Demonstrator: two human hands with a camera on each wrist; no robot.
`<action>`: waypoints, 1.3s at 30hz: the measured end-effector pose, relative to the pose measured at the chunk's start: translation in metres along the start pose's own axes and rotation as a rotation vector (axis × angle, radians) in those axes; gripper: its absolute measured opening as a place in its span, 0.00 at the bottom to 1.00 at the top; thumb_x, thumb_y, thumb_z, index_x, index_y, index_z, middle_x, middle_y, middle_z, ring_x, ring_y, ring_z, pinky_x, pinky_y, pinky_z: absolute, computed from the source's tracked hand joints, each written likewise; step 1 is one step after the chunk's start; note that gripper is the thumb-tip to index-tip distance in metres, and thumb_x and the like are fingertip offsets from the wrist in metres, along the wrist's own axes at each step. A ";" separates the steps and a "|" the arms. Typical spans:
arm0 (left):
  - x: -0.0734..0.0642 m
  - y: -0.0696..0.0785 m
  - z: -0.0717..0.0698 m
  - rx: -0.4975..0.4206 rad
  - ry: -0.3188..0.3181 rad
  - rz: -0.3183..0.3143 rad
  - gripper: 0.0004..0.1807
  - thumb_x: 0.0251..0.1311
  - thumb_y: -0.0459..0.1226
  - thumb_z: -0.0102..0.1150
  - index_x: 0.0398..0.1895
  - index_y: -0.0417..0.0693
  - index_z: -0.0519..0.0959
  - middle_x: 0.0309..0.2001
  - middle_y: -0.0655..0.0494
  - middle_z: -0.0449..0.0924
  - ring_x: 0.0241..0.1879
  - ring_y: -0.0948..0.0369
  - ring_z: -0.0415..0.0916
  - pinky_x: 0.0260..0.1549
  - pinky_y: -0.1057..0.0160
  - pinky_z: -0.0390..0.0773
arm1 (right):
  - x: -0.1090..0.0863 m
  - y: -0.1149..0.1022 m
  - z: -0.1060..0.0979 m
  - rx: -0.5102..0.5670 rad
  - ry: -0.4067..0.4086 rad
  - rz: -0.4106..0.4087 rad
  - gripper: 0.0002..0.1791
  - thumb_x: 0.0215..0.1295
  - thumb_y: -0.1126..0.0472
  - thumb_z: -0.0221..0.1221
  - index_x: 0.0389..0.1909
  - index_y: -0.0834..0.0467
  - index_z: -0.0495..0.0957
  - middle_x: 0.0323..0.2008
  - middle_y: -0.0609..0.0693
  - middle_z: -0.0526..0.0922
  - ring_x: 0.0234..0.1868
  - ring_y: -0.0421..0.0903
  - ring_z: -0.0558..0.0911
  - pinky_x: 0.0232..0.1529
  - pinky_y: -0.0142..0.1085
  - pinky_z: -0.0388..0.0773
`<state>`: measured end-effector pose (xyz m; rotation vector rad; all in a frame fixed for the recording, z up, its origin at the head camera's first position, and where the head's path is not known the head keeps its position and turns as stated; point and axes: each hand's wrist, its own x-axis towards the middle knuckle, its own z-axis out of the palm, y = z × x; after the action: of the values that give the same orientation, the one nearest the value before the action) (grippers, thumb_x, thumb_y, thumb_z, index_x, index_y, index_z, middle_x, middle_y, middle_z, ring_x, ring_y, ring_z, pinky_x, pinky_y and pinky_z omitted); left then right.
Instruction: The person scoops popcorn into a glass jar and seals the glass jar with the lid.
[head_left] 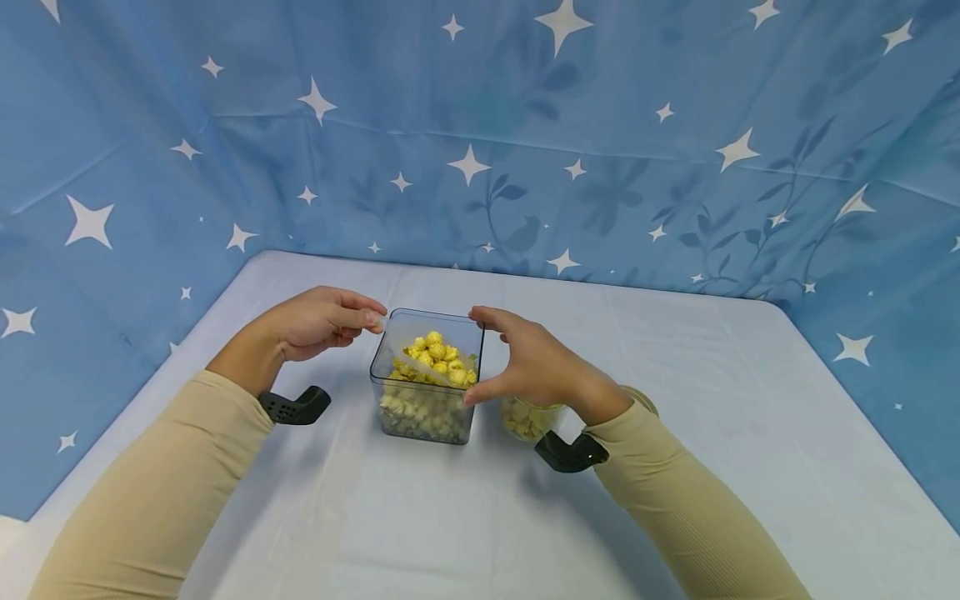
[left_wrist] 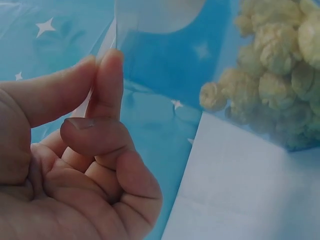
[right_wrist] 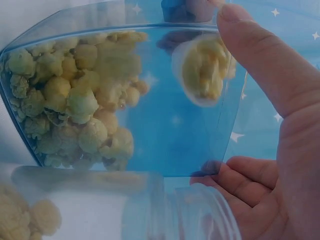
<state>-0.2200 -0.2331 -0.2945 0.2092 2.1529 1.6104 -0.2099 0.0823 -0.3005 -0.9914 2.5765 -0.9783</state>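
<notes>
Smoky clear container [head_left: 442, 323] sits on the tabletop [head_left: 420, 508], just 7 o'clock of head view centre. Yellow popcorn [head_left: 435, 354] inside, heaped in the lower part. Left hand [head_left: 322, 325] at container's 10 o'clock, near the far left rim corner: grip narrow, thumb and index pinch a thin translucent strip [left_wrist: 111, 37], mostly hidden by the fingers; the other fingers curl in. Right hand [head_left: 543, 358] at container's 3 o'clock: grip wide, holding the container, thumb at the near right corner, fingers at the far right one. Right wrist view: whitish rounded shape [right_wrist: 204, 70] with popcorn shows through the wall at 2 o'clock; can't tell if it joins the strip. Clear jar [right_wrist: 142, 200] with popcorn at container's 4 o'clock, partly under the right hand. Gold-coloured rim [head_left: 643, 399] farther out at 3 o'clock, mostly behind the right wrist. Starred blue curtain [head_left: 420, 217] at 12 o'clock
</notes>
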 end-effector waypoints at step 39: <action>0.000 0.044 0.023 -0.061 0.030 0.114 0.24 0.79 0.35 0.44 0.71 0.31 0.63 0.45 0.57 0.77 0.33 0.62 0.58 0.41 0.62 0.65 | -0.058 0.046 -0.025 0.020 0.117 0.068 0.59 0.49 0.49 0.79 0.76 0.63 0.56 0.73 0.58 0.63 0.71 0.56 0.64 0.67 0.55 0.64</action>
<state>-0.2161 -0.1996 -0.2579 0.2951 2.1449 1.7500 -0.2000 0.1590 -0.3136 -0.8601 2.6690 -1.0723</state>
